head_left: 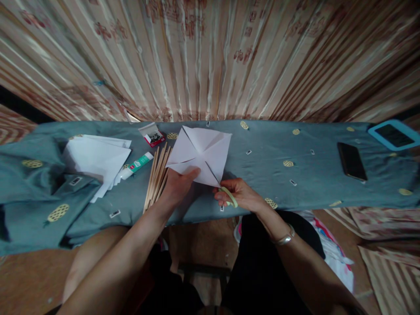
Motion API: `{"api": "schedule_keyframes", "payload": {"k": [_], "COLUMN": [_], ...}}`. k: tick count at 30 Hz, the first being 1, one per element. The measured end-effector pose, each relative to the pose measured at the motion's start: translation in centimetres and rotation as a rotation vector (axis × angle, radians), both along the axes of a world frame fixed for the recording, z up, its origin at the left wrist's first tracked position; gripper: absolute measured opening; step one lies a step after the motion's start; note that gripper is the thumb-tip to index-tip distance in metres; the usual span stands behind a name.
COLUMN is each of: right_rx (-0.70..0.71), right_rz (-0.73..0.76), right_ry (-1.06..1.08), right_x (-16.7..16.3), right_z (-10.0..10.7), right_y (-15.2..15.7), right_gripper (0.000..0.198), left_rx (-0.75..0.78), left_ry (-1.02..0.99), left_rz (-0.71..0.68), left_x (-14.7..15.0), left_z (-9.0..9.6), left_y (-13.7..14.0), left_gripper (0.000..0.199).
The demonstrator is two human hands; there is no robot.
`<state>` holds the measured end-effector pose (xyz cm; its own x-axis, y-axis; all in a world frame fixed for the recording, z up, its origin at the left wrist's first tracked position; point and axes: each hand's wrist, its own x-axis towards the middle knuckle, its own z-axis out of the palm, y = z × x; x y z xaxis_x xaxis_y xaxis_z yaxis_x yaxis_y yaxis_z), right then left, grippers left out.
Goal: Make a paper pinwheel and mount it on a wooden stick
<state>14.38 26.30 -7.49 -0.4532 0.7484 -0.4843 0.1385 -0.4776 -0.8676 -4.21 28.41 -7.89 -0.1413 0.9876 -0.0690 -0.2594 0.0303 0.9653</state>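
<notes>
We have a white paper square (213, 146) tilted over the cloth-covered table (262, 179), in front of our lap and a little left of the right hand. Its sides look about equal, so we can give it no clear long axis; it sits turned slightly, one corner to the upper left, one to the upper right, one to the lower left and one down toward our right hand. Slits run in from the upper-left and lower-left corners toward the middle, and a dark line runs from the lower-right corner the same way. Our left hand (180, 186) grips the near edge, thumb on top, pointing toward the centre. Our right hand (239, 193) is closed around the pale green handles of the scissors (232, 199), which point up and leftward into the lower-right corner; how far the blades are parted we cannot tell. Beside the left hand, a bundle of wooden sticks (155, 177) slants from lower left to upper right, its top ends near the square. Further left we see a glue tube (139, 162), its cap toward the upper right, a small red-and-white box (152, 134) and a stack of white paper (98, 159).
</notes>
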Motion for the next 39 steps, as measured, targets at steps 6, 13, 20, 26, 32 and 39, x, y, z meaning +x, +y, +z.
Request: {"api": "schedule_keyframes", "payload": {"k": [6,13,20,26,32,39], "right_rx": [-0.011,0.017,0.010,-0.011,-0.013,-0.018], "right_rz": [0.004,-0.001,-0.015,-0.026,-0.038,-0.052], "right_ry": [0.006,0.007,0.004,0.006,0.001,0.008], "right_x": [0.05,0.03,-0.01,-0.16,-0.17,-0.22], "right_z": [0.00,-0.16,-0.10,0.22,0.06,-0.09], "right_y": [0.05,0.03,0.05,0.12,0.08,0.11], "right_gripper": [0.056,0.053,0.049,0.050,0.051,0.048], "left_rx": [0.015,0.021,0.044,0.048,0.037,0.019], "left_ry": [0.009,0.046,0.094,0.070,0.025,0.010], "left_rz": [-0.017,-0.021,-0.021,-0.044,-0.030,-0.026], "left_x": [-0.09,-0.03,-0.10,-0.01,0.17,0.11], "left_z": [-0.46,-0.53,-0.55,-0.62,-0.41,-0.38], "left_y": [0.08,0.05,-0.02,-0.13,-0.32,-0.31], "left_gripper": [0.047,0.052,0.047,0.050,0.056,0.054]}}
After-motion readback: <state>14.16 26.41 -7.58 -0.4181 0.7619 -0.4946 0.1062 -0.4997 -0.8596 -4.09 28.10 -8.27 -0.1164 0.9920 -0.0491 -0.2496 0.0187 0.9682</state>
